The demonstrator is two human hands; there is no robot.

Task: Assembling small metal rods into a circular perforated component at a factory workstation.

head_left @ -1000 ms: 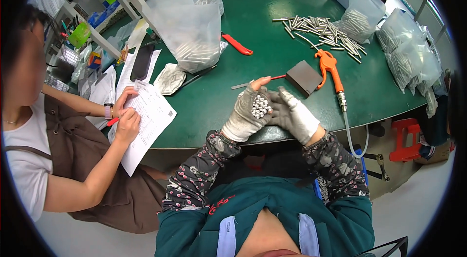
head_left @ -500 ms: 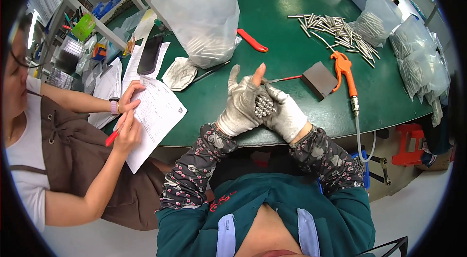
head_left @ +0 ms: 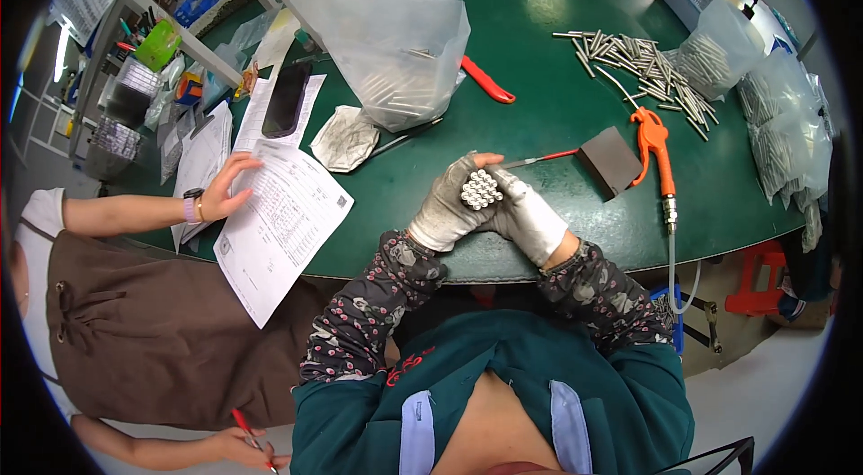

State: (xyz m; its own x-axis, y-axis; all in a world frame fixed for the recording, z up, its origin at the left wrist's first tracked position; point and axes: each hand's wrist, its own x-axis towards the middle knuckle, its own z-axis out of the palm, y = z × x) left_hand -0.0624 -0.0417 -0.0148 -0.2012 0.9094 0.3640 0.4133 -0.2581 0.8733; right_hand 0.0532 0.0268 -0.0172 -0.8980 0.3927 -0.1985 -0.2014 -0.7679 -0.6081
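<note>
Pin bundle: a tight bundle of metal pins is sitting just right of the frame's middle, clasped between the two hands, over the near side of the green bench.
Pin axis: the round ends are facing the camera, so the long axis is running roughly along the line of sight; the gloves are hiding the shafts, leaving their exact tilt unclear.
Left glove: the left hand is curling round the bundle from its left and upper side, one bare fingertip pointing rightward.
Right glove: the right hand is cupping it from the right and lower side, fingers partly hidden.
Nearer hand: both are touching the bundle, so neither is lying nearer.
Red-handled tool: this thin tool is lying just beyond the hands, its handle pointing toward the dark block.
Orange air gun: the gun is resting right of the block.
Loose pins: the pile is lying at upper right, well apart from the hands.
Pin bag: a translucent bag is standing to their upper left.
</note>
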